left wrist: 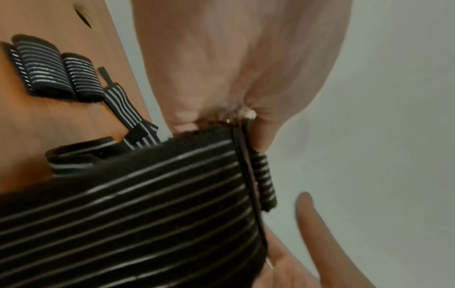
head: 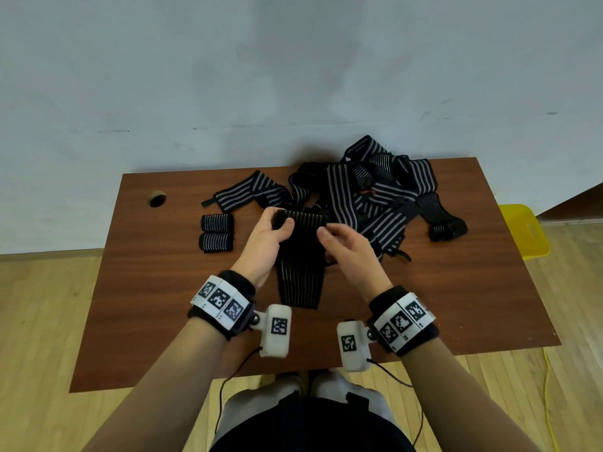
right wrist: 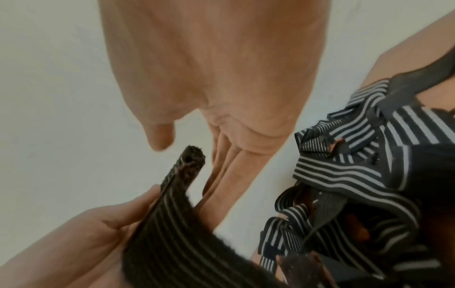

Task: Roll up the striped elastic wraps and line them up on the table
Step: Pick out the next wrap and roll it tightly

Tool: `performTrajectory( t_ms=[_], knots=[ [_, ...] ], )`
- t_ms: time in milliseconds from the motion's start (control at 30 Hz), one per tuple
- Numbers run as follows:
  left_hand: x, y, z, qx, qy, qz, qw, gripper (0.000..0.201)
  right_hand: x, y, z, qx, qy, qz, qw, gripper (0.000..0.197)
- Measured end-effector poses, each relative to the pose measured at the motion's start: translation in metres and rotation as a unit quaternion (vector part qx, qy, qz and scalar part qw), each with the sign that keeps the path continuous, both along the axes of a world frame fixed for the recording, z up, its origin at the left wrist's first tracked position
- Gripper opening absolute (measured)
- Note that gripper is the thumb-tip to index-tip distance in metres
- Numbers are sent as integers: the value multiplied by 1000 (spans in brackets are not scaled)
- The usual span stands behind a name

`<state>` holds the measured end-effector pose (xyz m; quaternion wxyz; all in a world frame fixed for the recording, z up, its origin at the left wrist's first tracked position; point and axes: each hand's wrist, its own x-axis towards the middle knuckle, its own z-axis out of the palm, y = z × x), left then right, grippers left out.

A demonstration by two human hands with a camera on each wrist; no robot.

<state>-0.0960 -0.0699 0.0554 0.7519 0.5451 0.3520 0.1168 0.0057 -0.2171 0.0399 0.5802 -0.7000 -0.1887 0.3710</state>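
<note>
My left hand [head: 275,228] pinches the top left corner of a black wrap with thin grey stripes [head: 300,272], held up over the table's middle; its top edge is folded into a small roll. In the left wrist view the thumb and fingers of the left hand [left wrist: 248,120] clamp that wrap [left wrist: 147,204]. My right hand [head: 328,243] hovers at the wrap's right top corner, and in the right wrist view its thumb and fingers [right wrist: 160,134] stand apart around the rolled end [right wrist: 192,157]. Two rolled wraps [head: 217,222] [head: 216,242] lie side by side to the left.
A tangled pile of unrolled striped wraps [head: 368,190] covers the far middle and right of the brown table [head: 146,288]. One flat wrap [head: 248,194] lies left of it, and a partly rolled one [head: 447,228] at the right. A cable hole [head: 157,199] is far left. A yellow object [head: 522,230] stands beyond the right edge.
</note>
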Motion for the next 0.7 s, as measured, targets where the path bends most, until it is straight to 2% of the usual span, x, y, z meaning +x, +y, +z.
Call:
performTrajectory(
  t_ms=[100,200,367,533,633,700],
  knots=[
    [-6,3,4,34,-18,-39,999,12,6,4,8,26,-18,-19,999,29],
    [-5,-1,7,34,-20,-30,999,19,5,8,13,47,-43,-16,998,25],
    [-6,-12,15,93,46,-63,993,16,1,12,12,39,-62,16,997,18],
    [-13,-9,13,135,74,-90,984,57,4,10,8,41,-107,41,993,24],
    [-14,-5,7,139,72,-56,986,43,4,11,9,44,-119,52,991,26],
    [-14,-5,5,100,69,-48,991,35,3,11,8,38,-108,54,992,25]
  ],
)
